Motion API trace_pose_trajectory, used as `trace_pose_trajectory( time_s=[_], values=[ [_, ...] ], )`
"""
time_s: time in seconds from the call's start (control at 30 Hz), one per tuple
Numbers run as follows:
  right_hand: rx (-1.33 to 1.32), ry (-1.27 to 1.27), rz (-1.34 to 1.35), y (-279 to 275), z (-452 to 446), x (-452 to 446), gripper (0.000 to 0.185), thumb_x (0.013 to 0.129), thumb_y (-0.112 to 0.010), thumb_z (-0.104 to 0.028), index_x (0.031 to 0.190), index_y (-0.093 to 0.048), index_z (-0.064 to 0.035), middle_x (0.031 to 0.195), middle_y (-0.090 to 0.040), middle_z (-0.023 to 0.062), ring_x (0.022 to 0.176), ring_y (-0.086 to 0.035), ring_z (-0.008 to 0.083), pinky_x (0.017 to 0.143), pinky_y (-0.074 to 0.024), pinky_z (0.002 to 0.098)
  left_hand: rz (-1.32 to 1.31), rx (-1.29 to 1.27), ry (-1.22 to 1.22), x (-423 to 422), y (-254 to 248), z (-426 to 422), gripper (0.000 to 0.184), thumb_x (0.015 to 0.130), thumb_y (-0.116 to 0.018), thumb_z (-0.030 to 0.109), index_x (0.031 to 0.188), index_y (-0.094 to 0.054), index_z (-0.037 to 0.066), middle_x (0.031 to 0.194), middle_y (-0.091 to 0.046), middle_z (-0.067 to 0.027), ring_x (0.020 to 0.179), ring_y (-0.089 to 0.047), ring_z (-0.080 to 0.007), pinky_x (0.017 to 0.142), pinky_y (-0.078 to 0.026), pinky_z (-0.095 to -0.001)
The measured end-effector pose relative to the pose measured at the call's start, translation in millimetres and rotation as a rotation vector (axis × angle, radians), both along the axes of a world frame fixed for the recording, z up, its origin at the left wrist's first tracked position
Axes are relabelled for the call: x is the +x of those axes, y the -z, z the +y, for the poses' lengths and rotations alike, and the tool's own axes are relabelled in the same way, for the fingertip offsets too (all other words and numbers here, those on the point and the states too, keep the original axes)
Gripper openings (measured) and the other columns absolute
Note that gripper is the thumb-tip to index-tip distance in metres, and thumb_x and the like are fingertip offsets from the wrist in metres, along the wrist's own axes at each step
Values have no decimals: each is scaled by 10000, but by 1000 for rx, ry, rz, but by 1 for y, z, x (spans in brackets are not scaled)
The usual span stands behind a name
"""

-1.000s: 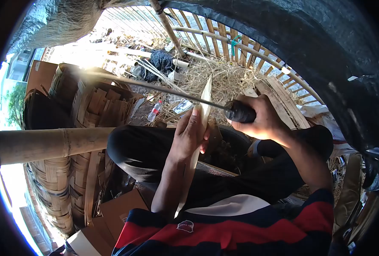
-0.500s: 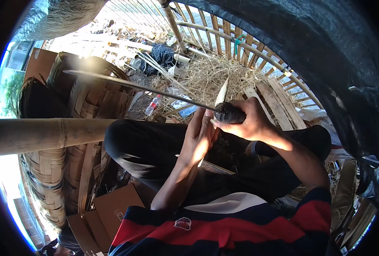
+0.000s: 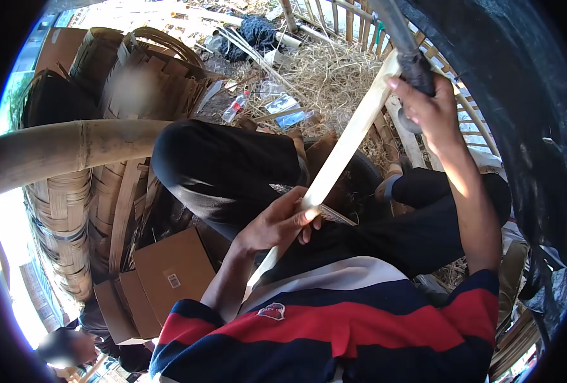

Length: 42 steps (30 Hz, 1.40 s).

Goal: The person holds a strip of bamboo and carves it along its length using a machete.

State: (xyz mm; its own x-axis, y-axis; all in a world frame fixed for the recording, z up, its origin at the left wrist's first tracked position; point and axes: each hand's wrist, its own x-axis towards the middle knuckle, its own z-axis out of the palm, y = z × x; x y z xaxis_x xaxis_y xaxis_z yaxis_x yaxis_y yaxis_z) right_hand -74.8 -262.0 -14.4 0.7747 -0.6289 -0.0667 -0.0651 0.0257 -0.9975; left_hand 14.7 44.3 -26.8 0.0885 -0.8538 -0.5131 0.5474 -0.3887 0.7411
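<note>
Pale strip [image 3: 344, 150] runs diagonally across the lap, low end by the shirt [image 3: 385, 325], left hand [image 3: 270, 225] pinching it partway up, thumb on top; right hand [image 3: 438, 113], closed round the dark handle [image 3: 417, 75], is nearer the upper-right end.

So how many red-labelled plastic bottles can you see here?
1 that I can make out: the bottle, lying on the littered ground beyond the left knee, left of the straw. Others may be hidden in the litter.

Pole [image 3: 47, 153] left of knee [image 3: 181, 153], box [image 3: 175, 274] nearer, bottle [image 3: 235, 106] beyond
</note>
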Motion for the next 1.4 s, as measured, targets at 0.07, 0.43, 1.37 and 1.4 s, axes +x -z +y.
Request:
trace_pose_trajectory(
  time_s=[0.07, 0.43, 1.37, 1.4],
  values=[
    [-11, 59, -19, -8, -12, 1, 254, 800, -777, -253, 800, -603, -69, 535, -426, -78, 409, -370, 21, 387, -291, 205, -44, 32, 46, -2, 2, 12, 351, 975, -560, 245, 1224, -470, 15, 867, -613, -72, 677, -600, -126, 632, -492, -258],
    [-58, 116, -41, -20, -11, -12, 219, 840, -731, -216, 756, -587, -74, 529, -428, -80, 424, -363, 21, 408, -258, 218, -227, 121, -108, 5, -12, -19, 211, 969, -582, 235, 1024, -510, 44, 729, -560, -9, 515, -492, -58, 455, -377, -192],
    [-30, 310, -25, -18, -38, 6, 268, 849, -737, -253, 701, -575, -100, 562, -369, -65, 489, -329, 33, 528, -315, 234, -224, -1, 130, 40, -32, -43, 318, 993, -523, 334, 1079, -555, 29, 702, -495, 12, 617, -486, -51, 529, -411, -206],
    [-25, 278, -22, -14, -45, 1, 273, 858, -729, -274, 711, -576, -102, 562, -366, -69, 489, -328, 31, 526, -313, 230, -167, 68, 118, 38, -44, -41, 316, 997, -509, 349, 1059, -559, 44, 684, -450, 35, 586, -427, -44, 507, -360, -191]
  ],
)
